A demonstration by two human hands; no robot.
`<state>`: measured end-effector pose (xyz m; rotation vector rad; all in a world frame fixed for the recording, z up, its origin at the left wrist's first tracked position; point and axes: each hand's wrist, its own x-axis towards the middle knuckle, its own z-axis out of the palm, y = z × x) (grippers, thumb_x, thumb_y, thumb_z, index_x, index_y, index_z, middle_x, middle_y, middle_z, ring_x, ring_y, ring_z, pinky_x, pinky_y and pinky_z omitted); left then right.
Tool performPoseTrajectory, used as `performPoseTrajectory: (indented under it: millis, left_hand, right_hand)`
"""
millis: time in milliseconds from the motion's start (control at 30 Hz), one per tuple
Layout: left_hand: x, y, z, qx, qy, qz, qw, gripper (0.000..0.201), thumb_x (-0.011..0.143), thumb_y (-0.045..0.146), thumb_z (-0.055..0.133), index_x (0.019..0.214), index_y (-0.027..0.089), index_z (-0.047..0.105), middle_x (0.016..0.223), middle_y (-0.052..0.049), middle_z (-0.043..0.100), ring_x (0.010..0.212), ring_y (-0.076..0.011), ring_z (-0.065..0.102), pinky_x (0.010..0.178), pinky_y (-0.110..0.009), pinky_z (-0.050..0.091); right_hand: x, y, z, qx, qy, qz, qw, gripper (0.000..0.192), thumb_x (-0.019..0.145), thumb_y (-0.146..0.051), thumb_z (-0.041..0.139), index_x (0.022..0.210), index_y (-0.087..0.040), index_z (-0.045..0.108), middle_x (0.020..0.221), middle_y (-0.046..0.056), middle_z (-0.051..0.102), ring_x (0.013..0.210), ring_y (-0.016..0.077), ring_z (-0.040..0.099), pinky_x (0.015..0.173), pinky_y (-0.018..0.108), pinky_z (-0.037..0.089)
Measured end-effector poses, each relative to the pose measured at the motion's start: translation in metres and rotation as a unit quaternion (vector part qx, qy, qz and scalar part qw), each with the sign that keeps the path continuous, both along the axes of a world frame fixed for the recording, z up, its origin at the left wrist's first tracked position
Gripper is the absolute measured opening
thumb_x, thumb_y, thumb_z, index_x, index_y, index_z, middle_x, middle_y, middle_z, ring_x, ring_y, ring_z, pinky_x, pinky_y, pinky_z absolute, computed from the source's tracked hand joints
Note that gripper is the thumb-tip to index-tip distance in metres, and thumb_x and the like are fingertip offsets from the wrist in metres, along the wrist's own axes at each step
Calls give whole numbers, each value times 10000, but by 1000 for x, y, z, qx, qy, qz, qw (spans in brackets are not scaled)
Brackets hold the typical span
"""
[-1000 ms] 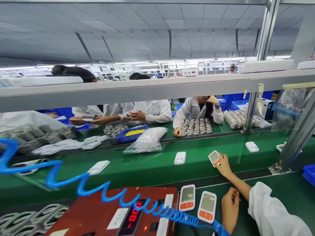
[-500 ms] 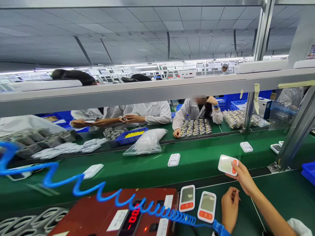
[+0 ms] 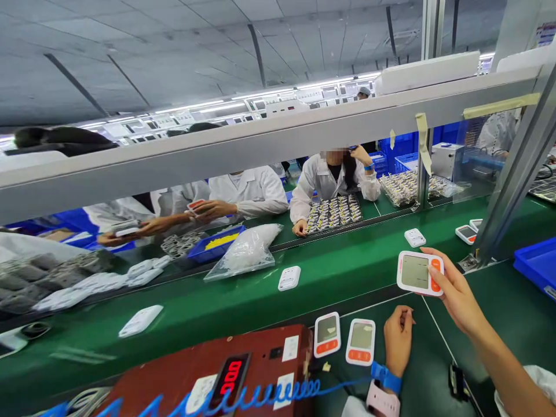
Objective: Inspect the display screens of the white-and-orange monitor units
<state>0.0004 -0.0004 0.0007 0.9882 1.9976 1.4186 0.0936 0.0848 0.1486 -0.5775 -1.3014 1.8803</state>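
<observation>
A green tabletop [image 3: 499, 324] fronts a conveyor belt [image 3: 226, 295] in a factory hall. The right hand [image 3: 456, 292] holds a white monitor unit [image 3: 419, 273] aloft; the left hand [image 3: 397, 339] rests curled, its fingertips hidden.

Factory assembly line: conveyor belt [image 3: 339, 272], white-coated workers [image 3: 247, 191]

White monitor [image 3: 420, 273] with orange button and grey screen; green worktop [image 3: 499, 324]; red box [image 3: 217, 376]; blue coiled cord [image 3: 260, 397].

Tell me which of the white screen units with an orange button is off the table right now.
The unit in the right hand, held up, screen facing the camera. The two others lie flat beside the left hand.
</observation>
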Motion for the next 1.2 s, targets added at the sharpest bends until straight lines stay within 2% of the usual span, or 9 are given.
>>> performPoseTrajectory:
  millis: [200,467,700,1000,1200]
  left_hand:
    - [1,2,-4,-5,-9,3,1000,260,899,337,426,882,169,623,694,-24,646,655,-155,599,630,-234,412]
    - [2,2,0,-2,3,10,1000,260,895,329,431,861,167,633,680,-20,648,642,-153,590,637,-242,415]
    - [3,3,4,-3,0,15,1000,258,893,328,434,830,172,630,674,-11,651,619,-144,587,609,-233,413]
    - [4,2,6,-3,6,21,1000,249,890,303,439,783,172,622,682,-17,656,632,-146,594,633,-236,428]
    - [4,2,4,-3,-4,19,1000,249,890,314,444,816,169,632,679,-14,653,617,-142,586,610,-231,420]
  right_hand:
    - [4,-4,4,49,-12,3,999,458,867,-475,613,1262,-265,514,1149,51,612,994,233,600,759,284,515]
    - [8,0,1,53,-15,33,998,425,872,-445,625,1245,-263,530,1137,44,610,967,208,600,675,221,502]
    - [11,1,-1,92,-39,10,995,399,867,-449,619,1212,-261,546,1184,49,585,992,220,583,727,238,505]
    - [14,2,-3,79,-22,31,996,425,894,-406,603,1288,-287,496,1284,47,516,1094,240,534,792,266,507]
    - [17,1,2,89,-30,23,995,406,903,-414,587,1282,-288,514,1226,45,559,996,221,577,714,246,498]
